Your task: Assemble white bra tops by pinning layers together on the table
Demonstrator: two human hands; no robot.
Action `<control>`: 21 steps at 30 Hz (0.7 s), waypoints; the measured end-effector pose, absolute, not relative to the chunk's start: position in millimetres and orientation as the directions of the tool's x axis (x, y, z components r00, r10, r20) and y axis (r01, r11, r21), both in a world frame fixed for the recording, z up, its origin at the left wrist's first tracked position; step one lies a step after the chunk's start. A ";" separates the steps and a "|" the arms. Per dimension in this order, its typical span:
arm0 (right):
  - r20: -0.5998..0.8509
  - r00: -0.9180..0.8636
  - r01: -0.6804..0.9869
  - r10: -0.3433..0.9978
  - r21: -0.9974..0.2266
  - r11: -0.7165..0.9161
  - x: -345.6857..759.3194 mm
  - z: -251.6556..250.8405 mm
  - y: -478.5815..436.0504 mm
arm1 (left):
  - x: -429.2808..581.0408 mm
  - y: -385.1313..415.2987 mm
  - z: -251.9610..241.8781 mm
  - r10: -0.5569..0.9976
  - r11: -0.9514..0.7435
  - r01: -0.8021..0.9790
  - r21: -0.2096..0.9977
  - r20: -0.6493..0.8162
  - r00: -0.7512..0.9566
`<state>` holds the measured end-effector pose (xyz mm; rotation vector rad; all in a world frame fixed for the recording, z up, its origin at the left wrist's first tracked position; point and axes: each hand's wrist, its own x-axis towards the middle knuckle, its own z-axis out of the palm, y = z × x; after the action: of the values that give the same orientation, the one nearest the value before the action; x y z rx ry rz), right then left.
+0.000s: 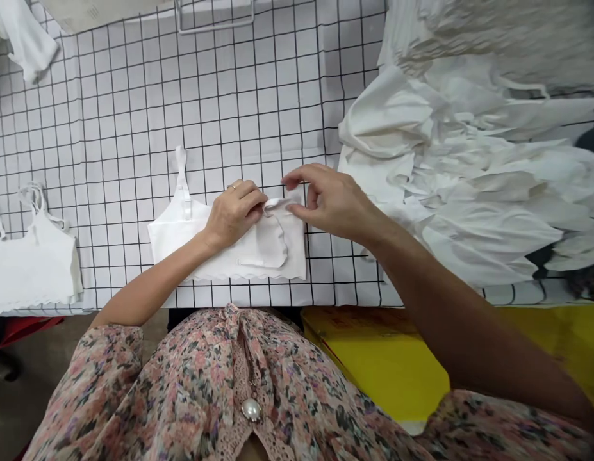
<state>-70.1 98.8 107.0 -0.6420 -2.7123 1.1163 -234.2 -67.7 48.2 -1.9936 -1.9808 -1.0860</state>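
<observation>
A white camisole top (179,237) lies flat on the grid-printed white table cover (157,96), with one strap stretched away from me and a scalloped hem nearest me. One side of it is folded over the middle in a loose flap (272,240). My left hand (234,214), with a ring on one finger, grips the camisole at the flap's upper edge. My right hand (330,198) hovers at the camisole's far right corner, its fingers spread and its thumb near the fold.
A folded white camisole (40,256) lies at the table's left edge. A large heap of white garments (470,179) fills the right side. A white garment (22,38) and a wire rack (214,16) sit at the far edge. A yellow board (373,358) lies below the table's near edge.
</observation>
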 end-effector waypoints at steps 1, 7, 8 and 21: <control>-0.036 -0.908 0.316 0.418 -0.713 0.626 -70.7 107.4 98.3 | -233.8 -67.2 48.2 0.816 -0.134 0.910 0.393 0.564 -0.124; -0.025 -0.954 0.235 0.299 -0.684 0.690 -69.2 111.8 99.2 | -229.8 -65.8 48.5 0.797 -0.145 0.905 0.401 0.589 -0.134; -0.001 -0.958 0.207 0.286 -0.692 0.691 -67.1 112.8 99.4 | -229.4 -65.7 47.8 0.792 -0.158 0.898 0.410 0.596 -0.133; 0.197 -0.927 0.140 0.320 -0.609 0.781 -72.9 108.9 91.3 | -229.5 -69.1 90.1 0.914 -0.028 0.570 0.821 0.252 -0.318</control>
<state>-72.9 91.3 108.9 -0.3546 -2.6834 0.8853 -229.5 -69.1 90.1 -1.9809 -2.4063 -1.6366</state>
